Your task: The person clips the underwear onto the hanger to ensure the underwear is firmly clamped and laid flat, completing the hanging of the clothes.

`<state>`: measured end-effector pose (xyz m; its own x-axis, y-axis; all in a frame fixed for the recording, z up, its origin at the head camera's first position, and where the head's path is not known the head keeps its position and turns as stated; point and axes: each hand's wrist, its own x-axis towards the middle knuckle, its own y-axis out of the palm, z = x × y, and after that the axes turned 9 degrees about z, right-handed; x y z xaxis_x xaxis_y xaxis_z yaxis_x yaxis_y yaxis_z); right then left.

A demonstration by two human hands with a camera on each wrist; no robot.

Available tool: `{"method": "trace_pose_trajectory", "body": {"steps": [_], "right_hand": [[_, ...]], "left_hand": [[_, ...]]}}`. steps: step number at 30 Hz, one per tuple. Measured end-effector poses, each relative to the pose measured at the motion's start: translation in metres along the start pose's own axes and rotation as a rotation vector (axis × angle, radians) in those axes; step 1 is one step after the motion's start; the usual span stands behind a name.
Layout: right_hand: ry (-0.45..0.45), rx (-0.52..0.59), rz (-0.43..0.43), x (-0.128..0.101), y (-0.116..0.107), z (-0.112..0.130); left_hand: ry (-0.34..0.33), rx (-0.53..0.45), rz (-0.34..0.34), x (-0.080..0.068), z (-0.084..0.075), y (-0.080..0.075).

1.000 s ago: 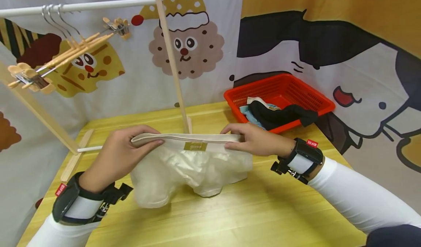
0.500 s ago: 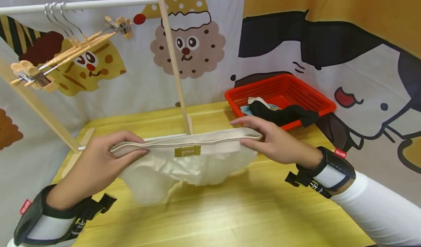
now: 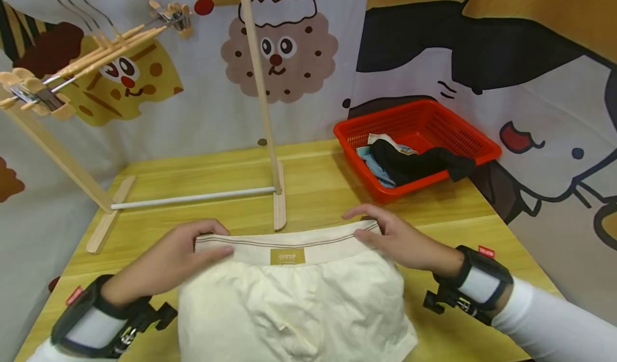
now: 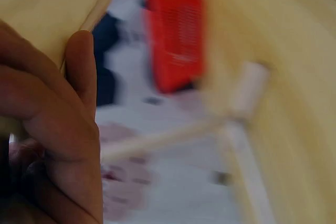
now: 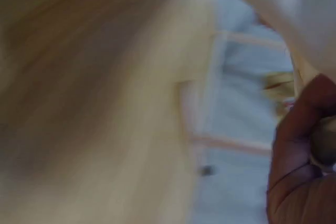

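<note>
Head view: left hand [image 3: 180,257] and right hand [image 3: 402,239] pinch opposite ends of the waistband [image 3: 328,239] of cream shorts [image 3: 289,303], over the near side of the table [image 3: 313,177]; crumpled half a second ago, the cloth now spreads nearer and flatter.

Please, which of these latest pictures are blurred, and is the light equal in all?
Head view: bright, with the cream shorts and red basket fairly sharp; left wrist view: dimmer, background basket smeared, left hand clearer; right wrist view: also dimmer, table blurred into streaks, right hand clearer.
</note>
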<state>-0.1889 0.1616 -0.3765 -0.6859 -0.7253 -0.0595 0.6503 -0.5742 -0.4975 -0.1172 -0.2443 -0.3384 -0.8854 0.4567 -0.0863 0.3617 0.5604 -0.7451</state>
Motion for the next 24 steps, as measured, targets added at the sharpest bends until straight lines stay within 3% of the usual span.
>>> {"method": "trace_pose_trajectory", "body": {"steps": [4,8,15,24], "right_hand": [[0.067,-0.105,0.027,0.028,0.012,-0.045],[0.070,-0.181,0.017,0.053,0.013,-0.064],[0.140,-0.254,0.004,0.085,0.004,-0.078],[0.208,-0.337,0.066,0.099,0.002,-0.088]], "left_hand": [[-0.117,-0.123,0.146,0.023,0.049,0.013],[-0.148,-0.156,0.151,0.038,0.079,0.019],[-0.194,-0.126,0.108,0.059,0.100,0.017],[-0.252,-0.071,0.096,0.074,0.122,0.021]]}}
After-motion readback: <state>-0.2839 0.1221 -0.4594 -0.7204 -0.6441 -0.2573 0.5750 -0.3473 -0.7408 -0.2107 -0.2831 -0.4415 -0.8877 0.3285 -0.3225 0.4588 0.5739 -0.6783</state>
